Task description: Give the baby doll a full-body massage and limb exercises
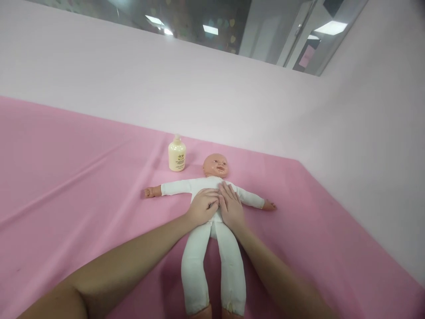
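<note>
A baby doll with a white cloth body lies on its back, arms spread to both sides and head toward the wall. My left hand rests on the left part of its torso, fingers stretched toward the middle. Beside it, my right hand lies flat on the doll's chest, its fingers pointing up toward the head. The two hands meet near the centre of the torso. Neither holds anything. A cream pump bottle with dark print stands upright to the left of the doll's head.
Under the doll spreads a pink cloth with long creases at the left. A pale wall rises behind it and along the right side. Above, a window or mirror shows ceiling lights and a door frame.
</note>
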### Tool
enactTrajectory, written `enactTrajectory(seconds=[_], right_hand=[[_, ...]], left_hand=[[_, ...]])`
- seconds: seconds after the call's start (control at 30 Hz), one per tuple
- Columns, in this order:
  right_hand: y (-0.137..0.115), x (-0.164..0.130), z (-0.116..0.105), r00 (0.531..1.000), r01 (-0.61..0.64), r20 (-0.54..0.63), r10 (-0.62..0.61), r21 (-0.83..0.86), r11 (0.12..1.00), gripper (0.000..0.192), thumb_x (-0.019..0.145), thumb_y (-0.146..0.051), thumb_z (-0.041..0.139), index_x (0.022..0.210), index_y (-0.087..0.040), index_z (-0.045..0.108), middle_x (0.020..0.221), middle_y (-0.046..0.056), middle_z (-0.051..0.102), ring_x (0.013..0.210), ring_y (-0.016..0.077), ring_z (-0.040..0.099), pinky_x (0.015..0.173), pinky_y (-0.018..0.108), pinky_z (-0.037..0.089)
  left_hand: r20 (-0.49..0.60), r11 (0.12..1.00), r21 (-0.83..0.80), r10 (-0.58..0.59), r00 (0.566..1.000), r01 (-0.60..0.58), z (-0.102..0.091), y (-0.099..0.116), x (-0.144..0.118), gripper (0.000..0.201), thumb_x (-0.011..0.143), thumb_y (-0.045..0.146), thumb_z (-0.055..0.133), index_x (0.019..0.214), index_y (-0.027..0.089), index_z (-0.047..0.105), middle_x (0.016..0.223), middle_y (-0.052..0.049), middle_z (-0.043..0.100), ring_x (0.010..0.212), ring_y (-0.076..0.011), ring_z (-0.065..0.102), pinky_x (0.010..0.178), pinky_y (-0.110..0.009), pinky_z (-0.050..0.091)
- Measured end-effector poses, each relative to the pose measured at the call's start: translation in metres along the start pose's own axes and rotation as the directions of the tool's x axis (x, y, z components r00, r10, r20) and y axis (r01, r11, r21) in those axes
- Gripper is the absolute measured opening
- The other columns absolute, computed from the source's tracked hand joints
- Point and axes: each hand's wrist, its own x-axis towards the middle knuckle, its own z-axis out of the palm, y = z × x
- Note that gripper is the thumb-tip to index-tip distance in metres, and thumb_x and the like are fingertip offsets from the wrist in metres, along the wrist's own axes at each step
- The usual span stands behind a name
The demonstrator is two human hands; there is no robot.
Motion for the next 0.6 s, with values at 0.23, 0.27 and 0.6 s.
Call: enactTrajectory(seconds=[0.23,0.27,0.6], right_hand=[[0.009,-0.007,0.01,1.0,-0.015,-0.01,0.014,-0.043,0.999,0.061,0.098,-0.038,0.035,0.152,-0.01,0.027,0.159,0.015,0.024,0.149,0.0295,0.019,0.12,0.054,0.018],[0.01,-0.008,0.009,1.0,0.009,0.001,-0.009,-0.046,0.999,0.062,0.098,-0.038,0.035,0.152,-0.01,0.028,0.159,0.016,0.024,0.149,0.0291,0.019,0.121,0.053,0.018],[-0.008,-0.013,-0.016,0.89,0.409,0.201,-0.408,0.041,0.912,0.05,0.094,-0.029,0.044,0.143,-0.022,0.046,0.149,0.008,0.047,0.145,0.0251,0.032,0.121,0.054,0.019]], left_hand=[[-0.085,0.971,0.097,-0.209,0.974,0.217,0.003,-0.006,-0.004,0.045,0.099,0.031,0.033,0.141,0.023,0.047,0.15,-0.006,0.045,0.145,-0.0236,0.031,0.12,-0.049,0.022],[-0.083,0.964,0.1,-0.24,0.967,0.248,0.003,-0.007,-0.005,0.047,0.1,0.033,0.031,0.144,0.023,0.043,0.153,-0.006,0.041,0.147,-0.0239,0.027,0.121,-0.049,0.02],[0.029,0.979,0.101,-0.183,0.983,0.179,-0.004,-0.004,-0.006,0.052,0.101,0.04,0.021,0.15,0.027,0.034,0.156,-0.003,0.036,0.15,-0.026,0.018,0.12,-0.056,0.014]])
